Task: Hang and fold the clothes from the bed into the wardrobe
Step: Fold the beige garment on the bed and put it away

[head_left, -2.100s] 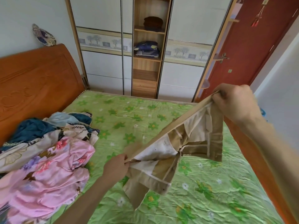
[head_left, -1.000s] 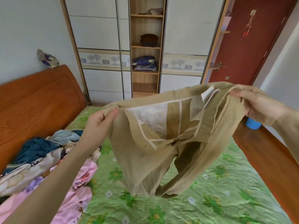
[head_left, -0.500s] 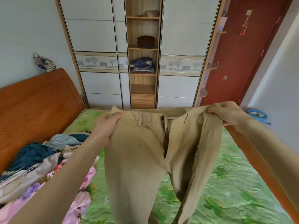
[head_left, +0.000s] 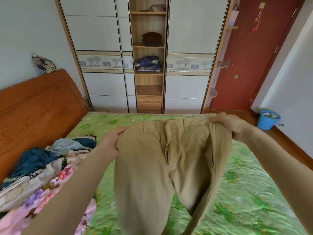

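Observation:
Khaki trousers (head_left: pixel 152 167) hang front side towards me over the bed (head_left: pixel 245 192), waistband up and legs trailing down out of the frame. My left hand (head_left: pixel 111 141) grips the left end of the waistband. My right hand (head_left: pixel 227 124) grips the right end, where the cloth bunches and folds over. A pile of mixed clothes (head_left: pixel 42 170), pink floral, blue and cream, lies on the bed's left side. The wardrobe (head_left: pixel 101 39) stands beyond the bed; its open middle shelves (head_left: pixel 149 46) hold folded dark and blue items.
A wooden headboard (head_left: pixel 37 106) runs along the left. A red door (head_left: pixel 250 65) stands to the right of the wardrobe. A blue bucket (head_left: pixel 268 119) sits on the wooden floor by the right wall.
The trousers were inside out and bunched; both hands turned them and now hold them by the waistband, front showing. The waistband has dropped lower towards the bed.

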Demonstrator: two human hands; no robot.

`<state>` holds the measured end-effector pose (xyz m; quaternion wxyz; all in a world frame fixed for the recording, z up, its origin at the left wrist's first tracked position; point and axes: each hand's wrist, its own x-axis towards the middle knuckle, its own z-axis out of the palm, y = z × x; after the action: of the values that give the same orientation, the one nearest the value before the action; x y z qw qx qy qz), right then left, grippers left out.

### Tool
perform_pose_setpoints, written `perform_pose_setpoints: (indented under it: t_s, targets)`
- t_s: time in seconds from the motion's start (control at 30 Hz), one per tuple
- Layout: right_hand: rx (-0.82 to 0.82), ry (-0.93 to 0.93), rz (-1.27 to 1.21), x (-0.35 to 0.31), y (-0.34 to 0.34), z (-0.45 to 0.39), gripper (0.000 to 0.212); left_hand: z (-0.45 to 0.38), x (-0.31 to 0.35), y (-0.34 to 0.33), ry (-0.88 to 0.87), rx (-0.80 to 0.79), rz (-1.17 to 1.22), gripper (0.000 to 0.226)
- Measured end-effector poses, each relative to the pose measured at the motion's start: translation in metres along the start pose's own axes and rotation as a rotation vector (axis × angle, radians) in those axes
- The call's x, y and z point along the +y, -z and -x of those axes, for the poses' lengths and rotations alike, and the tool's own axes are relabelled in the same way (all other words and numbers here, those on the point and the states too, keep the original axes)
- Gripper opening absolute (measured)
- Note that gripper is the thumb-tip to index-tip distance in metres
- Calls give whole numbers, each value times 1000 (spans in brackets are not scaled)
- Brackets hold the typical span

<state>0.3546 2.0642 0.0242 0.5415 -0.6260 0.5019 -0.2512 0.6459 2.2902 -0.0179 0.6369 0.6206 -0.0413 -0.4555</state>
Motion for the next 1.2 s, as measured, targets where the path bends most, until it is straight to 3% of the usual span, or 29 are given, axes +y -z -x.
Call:
perform_pose_setpoints:
  t_s: [0.07,0.2,0.3,0.53,0.67,0.83,0.93,1.0,1.07,1.1,1.13,1.2]
  targets:
    - [27,-14,43,9,-8,-4,15,-1,-9,-7,-24,16,4,18]
    - [47,-22,18,19,-20,-3,35,1,-18,-15,-119,101,-5,25]
    - [22,21,-39,24,-34,8,27,4,-27,-25,-215,141,-26,28]
    - [1,305,-17,38,-98,69,22,28,-75,-57,-519,-64,-329,49]
    - [-106,527,-39,43,-127,105,18,53,-87,-72,-708,-155,-427,25]
    - [-244,514,-133,55,-134,118,50,62,-84,-59,-806,-218,-503,41]
    - [-376,541,-153,59,-131,113,46,59,-83,-50,-886,-203,-517,24]
    - [-282,713,-125,61,-120,107,42,61,-80,-43,-902,-218,-470,18]
    - [20,854,-58,62,-105,94,37,72,-74,-39,-898,-239,-421,25]
    - [131,831,-78,63,-96,84,44,79,-69,-39,-886,-249,-385,27]
    - [124,752,-141,59,-88,79,64,85,-64,-38,-861,-249,-345,29]
    - [-172,496,-292,49,-76,71,98,95,-51,-39,-816,-260,-243,27]
